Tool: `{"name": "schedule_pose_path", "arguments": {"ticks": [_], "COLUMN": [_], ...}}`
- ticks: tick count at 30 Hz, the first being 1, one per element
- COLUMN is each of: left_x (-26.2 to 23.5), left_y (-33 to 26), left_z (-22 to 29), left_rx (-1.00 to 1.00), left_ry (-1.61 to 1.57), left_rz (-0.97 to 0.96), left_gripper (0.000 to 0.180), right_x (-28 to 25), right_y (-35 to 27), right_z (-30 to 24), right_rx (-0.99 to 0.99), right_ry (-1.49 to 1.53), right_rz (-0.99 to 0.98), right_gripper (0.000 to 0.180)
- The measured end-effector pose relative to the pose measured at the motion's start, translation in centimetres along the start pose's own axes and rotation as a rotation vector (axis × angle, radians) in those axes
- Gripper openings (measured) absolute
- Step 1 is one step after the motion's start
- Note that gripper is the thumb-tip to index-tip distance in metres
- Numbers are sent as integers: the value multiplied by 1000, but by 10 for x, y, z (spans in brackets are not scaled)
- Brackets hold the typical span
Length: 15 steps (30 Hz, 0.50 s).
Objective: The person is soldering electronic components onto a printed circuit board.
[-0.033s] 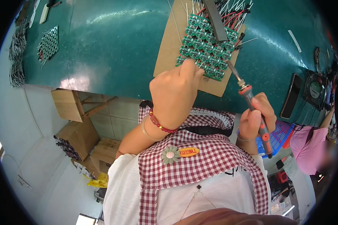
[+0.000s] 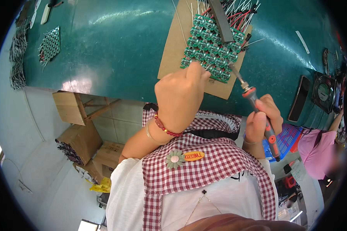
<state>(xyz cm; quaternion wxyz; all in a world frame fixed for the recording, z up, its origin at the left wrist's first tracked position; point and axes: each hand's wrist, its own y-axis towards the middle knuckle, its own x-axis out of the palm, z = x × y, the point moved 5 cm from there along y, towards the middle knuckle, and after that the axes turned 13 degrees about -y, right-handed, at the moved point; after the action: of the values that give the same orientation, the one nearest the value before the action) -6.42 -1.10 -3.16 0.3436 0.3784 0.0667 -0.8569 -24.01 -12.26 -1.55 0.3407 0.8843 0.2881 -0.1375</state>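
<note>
A panel of small green circuit boards (image 2: 211, 48) lies on a brown board (image 2: 171, 57), with white, red and black wires (image 2: 241, 17) fanning out from its far side. My left hand (image 2: 180, 86) is closed in a pinch over the panel's near left part. A thin pale tip shows by its fingertips, but what they hold is mostly hidden. In my right hand (image 2: 264, 120) is a soldering iron (image 2: 254, 101) with a red and grey handle. Its metal tip points up and left, at the panel's right edge; whether it touches cannot be seen. A dark flat bar (image 2: 221, 23) rests across the panel.
On the green table (image 2: 115, 46), a second circuit panel (image 2: 50, 45) and bundled wires (image 2: 18, 57) lie at left. A phone (image 2: 299, 98), a small black fan (image 2: 323, 90) and a white strip (image 2: 302, 41) are at right. A person in pink (image 2: 316, 154) is beyond.
The soldering iron's tip has shifted slightly left, closer to the panel's right edge. My left hand has moved very slightly to the right.
</note>
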Motion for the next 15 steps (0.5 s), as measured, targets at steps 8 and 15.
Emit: {"name": "schedule_pose_path", "arguments": {"ticks": [8, 15], "left_x": [14, 6], "left_y": [4, 6], "left_z": [4, 5], "left_rx": [57, 57], "left_ry": [32, -8], "left_rz": [-49, -9], "left_gripper": [20, 20], "right_x": [16, 5], "right_y": [0, -1], "right_z": [-2, 1], "right_rx": [66, 38], "right_ry": [-20, -11], "right_rz": [-46, -20], "right_gripper": [16, 19]}}
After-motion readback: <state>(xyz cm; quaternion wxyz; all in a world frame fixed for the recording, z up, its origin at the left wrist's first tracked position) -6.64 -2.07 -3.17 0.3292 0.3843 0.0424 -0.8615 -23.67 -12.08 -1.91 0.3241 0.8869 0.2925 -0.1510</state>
